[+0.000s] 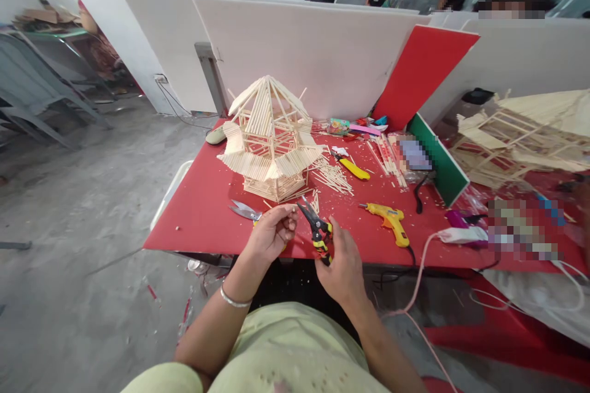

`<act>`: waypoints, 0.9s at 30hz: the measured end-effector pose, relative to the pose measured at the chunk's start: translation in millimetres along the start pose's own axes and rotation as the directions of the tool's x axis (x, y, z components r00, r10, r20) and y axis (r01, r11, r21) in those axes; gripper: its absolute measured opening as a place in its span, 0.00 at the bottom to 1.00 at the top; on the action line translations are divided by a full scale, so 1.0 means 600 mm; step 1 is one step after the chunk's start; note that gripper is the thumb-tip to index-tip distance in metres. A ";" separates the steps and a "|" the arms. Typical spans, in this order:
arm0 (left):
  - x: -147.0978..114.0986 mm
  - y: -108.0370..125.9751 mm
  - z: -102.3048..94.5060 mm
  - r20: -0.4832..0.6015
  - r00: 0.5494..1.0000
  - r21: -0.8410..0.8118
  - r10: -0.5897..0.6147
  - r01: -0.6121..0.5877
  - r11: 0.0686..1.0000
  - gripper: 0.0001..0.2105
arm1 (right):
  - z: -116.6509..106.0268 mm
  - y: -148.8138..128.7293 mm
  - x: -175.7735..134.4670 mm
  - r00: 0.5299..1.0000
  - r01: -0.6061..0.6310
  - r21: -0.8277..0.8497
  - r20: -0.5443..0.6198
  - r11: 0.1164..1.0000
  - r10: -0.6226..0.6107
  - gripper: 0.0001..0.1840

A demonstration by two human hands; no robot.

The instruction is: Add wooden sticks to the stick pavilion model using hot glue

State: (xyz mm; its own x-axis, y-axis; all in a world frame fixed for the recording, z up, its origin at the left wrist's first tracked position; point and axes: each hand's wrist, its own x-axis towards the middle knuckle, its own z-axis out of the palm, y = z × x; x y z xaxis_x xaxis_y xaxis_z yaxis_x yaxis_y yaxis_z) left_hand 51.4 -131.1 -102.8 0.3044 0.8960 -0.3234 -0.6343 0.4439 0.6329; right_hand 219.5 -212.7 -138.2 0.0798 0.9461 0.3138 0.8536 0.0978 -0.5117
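Observation:
In my right hand is a pair of pruning shears with black and yellow handles, its blades pointing up and left. My left hand is closed, thumb and forefinger pinched on a small pale piece of stick close to the shears' blades. Just behind both hands stands a pavilion model built of thin wooden sticks, with a peaked upper roof and a flared lower one. Scissors with silver blades lie left of my left hand, their handles partly hidden by it.
On the red table, loose sticks, a yellow-handled cutter and a yellow glue gun lie to the right. A green board stands before another stick model. A cable hangs over the front edge.

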 end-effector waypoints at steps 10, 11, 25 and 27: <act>0.011 -0.007 -0.006 0.024 0.996 -0.110 -0.090 0.092 0.990 0.09 | 0.005 0.011 0.002 1.000 -0.019 -0.034 -0.008 0.999 0.019 0.46; 0.010 -0.009 -0.006 0.020 0.997 -0.091 -0.074 0.075 0.993 0.09 | 0.005 0.012 0.001 1.000 -0.020 -0.034 -0.003 0.999 0.020 0.46; 0.001 -0.024 0.001 -0.018 0.967 0.147 0.253 -0.248 0.957 0.14 | 0.007 -0.010 -0.006 0.998 -0.001 -0.003 0.061 1.000 0.001 0.46; 0.001 -0.027 -0.001 -0.006 0.966 0.164 0.257 -0.253 0.954 0.13 | 0.007 -0.014 -0.007 0.999 -0.005 -0.019 0.050 1.000 0.006 0.47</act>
State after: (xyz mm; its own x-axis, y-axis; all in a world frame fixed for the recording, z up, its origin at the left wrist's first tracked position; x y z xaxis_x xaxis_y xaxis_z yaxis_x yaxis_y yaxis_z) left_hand 61.7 -137.7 -113.8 0.1273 0.9799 -0.1538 -0.5650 0.1991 0.8007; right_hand 209.8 -216.0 -138.4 0.0587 0.9609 0.2705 0.8629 0.0874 -0.4978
